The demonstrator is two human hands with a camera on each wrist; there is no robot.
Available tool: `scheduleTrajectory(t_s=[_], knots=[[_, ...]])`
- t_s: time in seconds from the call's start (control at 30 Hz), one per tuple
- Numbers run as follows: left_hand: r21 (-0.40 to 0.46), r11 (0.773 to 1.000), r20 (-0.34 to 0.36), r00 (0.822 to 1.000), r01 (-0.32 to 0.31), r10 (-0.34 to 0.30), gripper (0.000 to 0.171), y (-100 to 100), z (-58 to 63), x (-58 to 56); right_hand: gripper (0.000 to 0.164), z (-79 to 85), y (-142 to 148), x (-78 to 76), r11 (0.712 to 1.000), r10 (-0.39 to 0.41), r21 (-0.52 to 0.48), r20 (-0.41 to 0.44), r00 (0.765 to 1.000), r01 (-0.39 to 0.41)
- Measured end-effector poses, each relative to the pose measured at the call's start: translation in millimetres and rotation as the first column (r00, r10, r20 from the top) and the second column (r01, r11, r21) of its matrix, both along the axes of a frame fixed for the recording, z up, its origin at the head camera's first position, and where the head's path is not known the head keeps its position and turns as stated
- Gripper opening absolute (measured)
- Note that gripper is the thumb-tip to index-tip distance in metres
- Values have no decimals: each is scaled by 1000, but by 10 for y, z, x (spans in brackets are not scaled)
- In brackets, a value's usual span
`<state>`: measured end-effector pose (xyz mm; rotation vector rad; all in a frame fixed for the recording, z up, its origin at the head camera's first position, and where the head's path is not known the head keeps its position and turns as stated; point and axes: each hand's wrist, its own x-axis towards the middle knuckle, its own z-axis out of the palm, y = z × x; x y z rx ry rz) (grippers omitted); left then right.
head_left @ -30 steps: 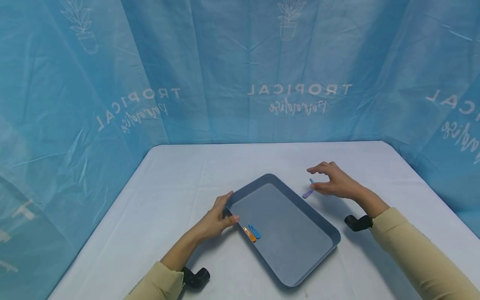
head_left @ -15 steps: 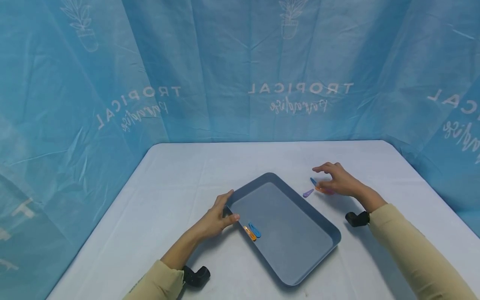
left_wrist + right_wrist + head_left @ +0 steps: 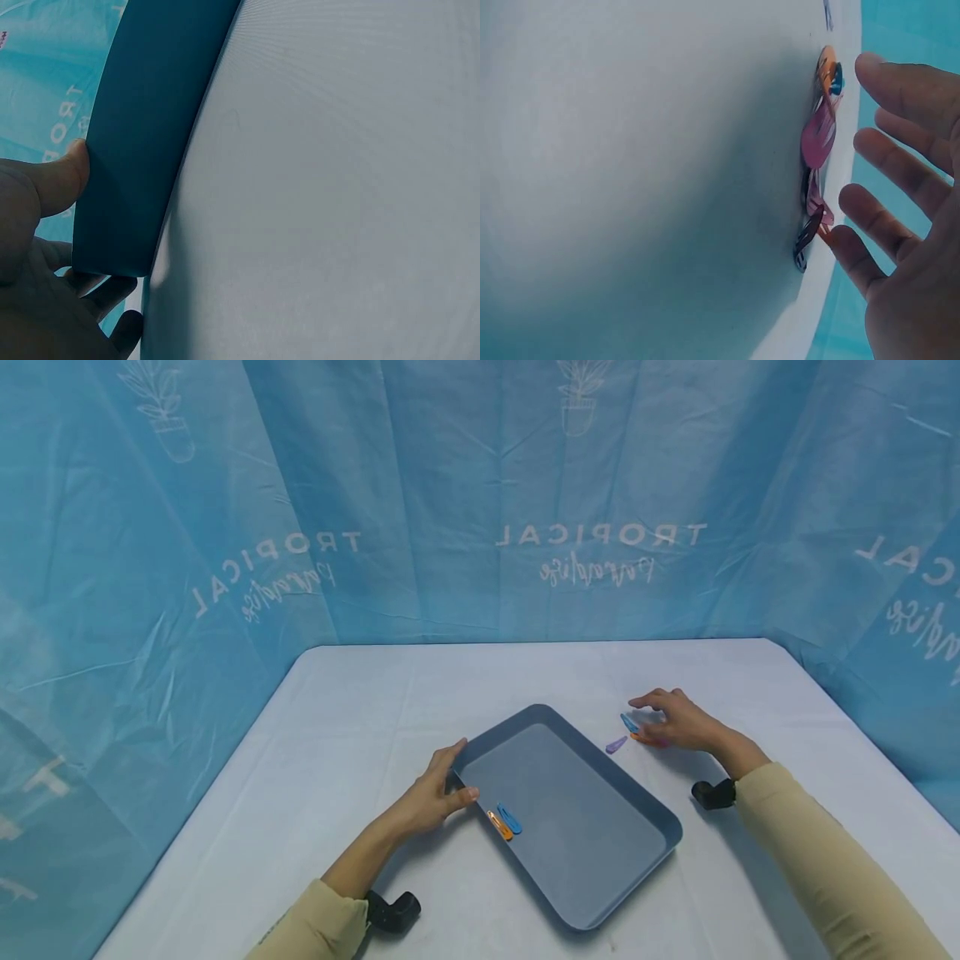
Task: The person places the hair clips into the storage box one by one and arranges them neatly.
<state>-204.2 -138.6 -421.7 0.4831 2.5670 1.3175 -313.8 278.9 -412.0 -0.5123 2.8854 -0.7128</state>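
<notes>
A grey-blue tray [image 3: 570,852] lies slanted on the table, its left corner in the grip of my left hand [image 3: 422,803]. In the left wrist view the thumb [image 3: 75,169] presses the rim while the fingers bend round the corner. Inside the tray, an orange snap hair clip [image 3: 499,827] and a blue one [image 3: 510,818] lie side by side. My right hand [image 3: 686,724] hovers with spread fingers over a cluster of hair clips, holding none. A purple clip [image 3: 616,745] and a blue clip [image 3: 628,722] show beside it; pink clips [image 3: 819,139] are mostly hidden under the hand in the head view.
White cloth covers the table [image 3: 360,710]. Blue printed curtains [image 3: 450,485] hang behind it and along both sides. A black wrist device [image 3: 393,914] sits at the left cuff, another black wrist device [image 3: 714,794] at the right.
My right hand has shifted slightly right, uncovering more of the blue clip and an orange one near the thumb. The left hand and the tray stay in place.
</notes>
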Motion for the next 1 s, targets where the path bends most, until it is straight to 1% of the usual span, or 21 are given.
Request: scheduleTrajectory(t_s=[0.47, 0.73, 0.87, 1.0], knots=[[12, 1000, -8, 1000, 5, -5, 78, -2, -21, -3, 47, -40, -3, -59, 999, 10, 33, 18, 1000, -10], [8, 1000, -12, 1000, 12, -12, 77, -8, -4, 4, 50, -62, -22, -104, 998, -29, 54, 37, 999, 27], [12, 1000, -8, 1000, 7, -7, 78, -6, -8, 1, 52, -74, -34, -120, 996, -39, 77, 28, 999, 37], [5, 1000, -5, 1000, 2, -2, 78, -5, -13, -8, 54, -81, -43, -126, 996, -32, 83, 8, 999, 31]])
